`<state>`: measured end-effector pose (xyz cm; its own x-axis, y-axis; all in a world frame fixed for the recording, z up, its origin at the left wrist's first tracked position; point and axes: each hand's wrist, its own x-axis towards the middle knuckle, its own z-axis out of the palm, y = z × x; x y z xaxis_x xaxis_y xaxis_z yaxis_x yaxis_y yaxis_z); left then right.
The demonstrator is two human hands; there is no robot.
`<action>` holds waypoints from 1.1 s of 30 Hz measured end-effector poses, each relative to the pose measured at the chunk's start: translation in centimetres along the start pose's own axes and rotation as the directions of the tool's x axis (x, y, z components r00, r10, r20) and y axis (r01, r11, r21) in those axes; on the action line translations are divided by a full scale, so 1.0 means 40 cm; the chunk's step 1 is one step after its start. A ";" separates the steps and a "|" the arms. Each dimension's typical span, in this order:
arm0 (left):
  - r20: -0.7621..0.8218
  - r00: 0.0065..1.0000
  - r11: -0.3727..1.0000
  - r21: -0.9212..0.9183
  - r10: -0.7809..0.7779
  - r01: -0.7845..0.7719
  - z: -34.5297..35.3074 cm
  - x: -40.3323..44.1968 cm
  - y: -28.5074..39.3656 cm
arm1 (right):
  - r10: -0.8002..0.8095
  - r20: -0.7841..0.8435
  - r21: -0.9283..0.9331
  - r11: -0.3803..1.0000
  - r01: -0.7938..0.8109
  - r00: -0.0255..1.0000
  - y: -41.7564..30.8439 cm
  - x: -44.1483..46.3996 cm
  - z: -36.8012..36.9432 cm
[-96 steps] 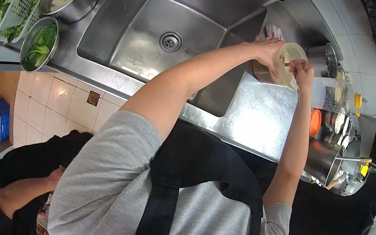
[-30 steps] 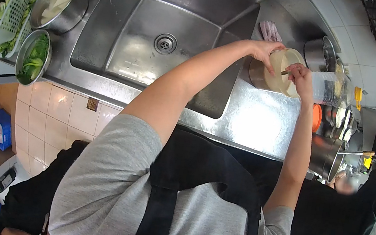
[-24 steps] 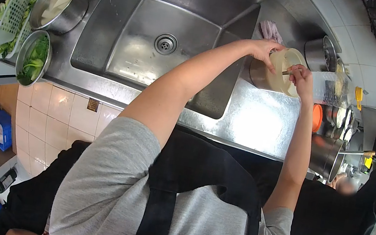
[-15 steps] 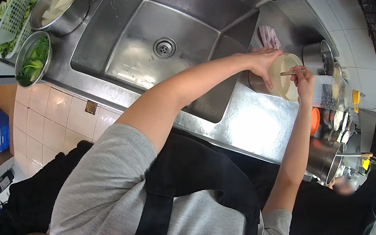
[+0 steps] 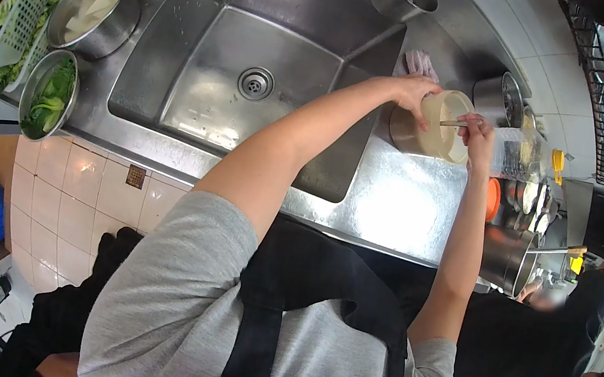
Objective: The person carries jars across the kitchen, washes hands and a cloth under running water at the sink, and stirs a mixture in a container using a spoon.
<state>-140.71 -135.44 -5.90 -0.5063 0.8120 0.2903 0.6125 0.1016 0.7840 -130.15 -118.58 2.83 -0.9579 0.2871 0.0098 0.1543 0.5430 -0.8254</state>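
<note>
A beige tub [image 5: 432, 138] is tilted on its side over a metal pot [image 5: 403, 132] on the steel counter, right of the sink. My left hand [image 5: 418, 96] is closed around the tub's upper side, thumb along its wall. In my right hand [image 5: 476, 139] is a thin brown utensil [image 5: 454, 123], pinched by the handle, its tip reaching into the tub's mouth. I cannot make out the utensil's working end. Pale residue seems to line the tub inside. Behind my left hand lies a pinkish striped cloth [image 5: 421, 64].
The deep steel sink [image 5: 307, 55] lies to the left. Beyond it stand a pot of white pieces [image 5: 97, 10], a bowl of greens [image 5: 52, 98] and a basket [image 5: 27, 27]. At right are a clear container [image 5: 513, 152], a large pot [image 5: 508, 257] and a co-worker in black [image 5: 530, 343].
The view has shifted slightly, so the whole scene sits a little further left. Both hands keep their hold on the tub and the utensil.
</note>
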 end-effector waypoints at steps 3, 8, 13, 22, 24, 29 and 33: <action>0.125 0.990 0.995 -0.089 0.059 -0.048 -0.004 0.008 -0.011 | -0.008 0.088 -0.064 0.998 0.014 0.996 0.013 0.000 0.020; -0.057 0.998 0.986 -0.163 0.033 -0.042 0.018 -0.022 0.004 | 0.034 0.031 -0.051 0.998 -0.033 0.999 -0.005 0.001 0.024; -0.103 0.994 0.999 -0.025 -0.039 0.037 0.025 -0.030 0.044 | 0.031 -0.024 -0.018 0.999 -0.031 0.999 -0.008 0.005 0.012; -0.037 0.997 0.989 -0.136 -0.069 0.063 0.016 -0.014 0.021 | 0.067 0.058 -0.122 0.991 -0.059 0.996 0.016 0.015 0.010; -0.023 0.997 0.987 -0.146 -0.070 0.066 0.019 -0.011 0.018 | 0.036 -0.020 -0.008 0.999 -0.036 0.999 0.015 0.019 0.010; -0.024 0.998 0.986 -0.158 -0.050 0.045 0.028 -0.002 0.005 | 0.073 0.019 -0.032 0.997 -0.073 0.997 0.013 0.022 0.019; -0.018 0.998 0.984 -0.170 -0.061 0.057 0.014 -0.011 0.017 | 0.148 0.039 -0.044 0.988 -0.146 0.988 0.012 0.019 0.019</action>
<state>-139.72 -135.39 -5.80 -0.5535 0.7940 0.2515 0.4703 0.0488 0.8811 -131.00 -118.68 2.01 -0.9333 0.3331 -0.1343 0.3030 0.5295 -0.7924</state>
